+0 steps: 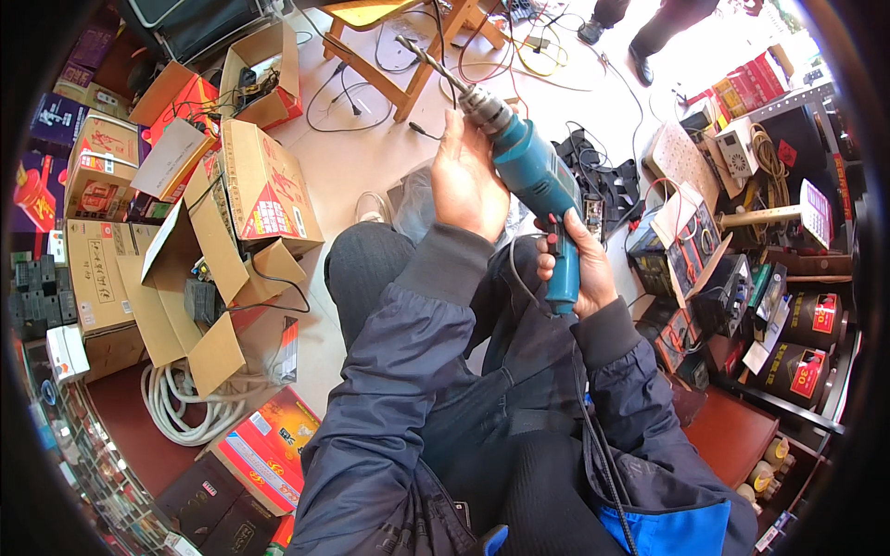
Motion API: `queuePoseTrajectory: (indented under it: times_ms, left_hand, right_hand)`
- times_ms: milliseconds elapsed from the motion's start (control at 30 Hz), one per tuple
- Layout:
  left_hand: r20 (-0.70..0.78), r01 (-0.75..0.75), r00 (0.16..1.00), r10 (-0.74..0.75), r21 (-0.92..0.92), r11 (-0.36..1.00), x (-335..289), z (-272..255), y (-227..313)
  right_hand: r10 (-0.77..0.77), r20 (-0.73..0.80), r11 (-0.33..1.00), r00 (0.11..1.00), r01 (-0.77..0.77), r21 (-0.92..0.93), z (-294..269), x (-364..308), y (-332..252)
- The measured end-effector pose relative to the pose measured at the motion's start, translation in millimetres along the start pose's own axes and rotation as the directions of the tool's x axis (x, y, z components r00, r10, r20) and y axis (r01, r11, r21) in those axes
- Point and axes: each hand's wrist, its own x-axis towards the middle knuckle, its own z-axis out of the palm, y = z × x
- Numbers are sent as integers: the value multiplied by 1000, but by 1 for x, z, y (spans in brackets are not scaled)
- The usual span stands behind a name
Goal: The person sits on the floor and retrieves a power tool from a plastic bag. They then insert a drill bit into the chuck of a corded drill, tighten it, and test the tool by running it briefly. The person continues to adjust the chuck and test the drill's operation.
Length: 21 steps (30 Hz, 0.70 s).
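- While the right hand (582,269) grips its handle, the teal-blue plastic electric drill (533,176) rises above the lap, the left hand (466,181) wrapped around its body.
- Its metal bit (422,54) points up-left.

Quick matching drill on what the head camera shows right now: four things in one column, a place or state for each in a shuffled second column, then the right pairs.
1. left hand
2. right hand
3. drill bit
4. white cable coil

A. lies on the floor by the open cardboard boxes
B. grips the teal drill's handle
C. sits in the chuck, pointing up and left
D. wraps the drill's front, near the chuck

Pairs: 1-D, 2-B, 3-C, 4-A
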Motion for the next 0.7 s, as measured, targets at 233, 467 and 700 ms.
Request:
queuePoseTrajectory:
  times_ms: [233, 467, 700]
  left_hand:
    - [-18, -12, 1000, 11, -49, 999, 2, -3, 4]
    - [-74, 10, 997, -11, -20, 1000, 1, -3, 9]
    - [-85, 12, 996, -14, -19, 1000, -3, 4, 13]
  right_hand:
    - [-4, 8, 1000, 1000, 4, -3, 3, 2, -7]
    - [-72, 100, 997, 992, 75, -34, 7, 1, -6]
    - [-105, 189, 994, 976, 104, 13, 8, 0, -4]
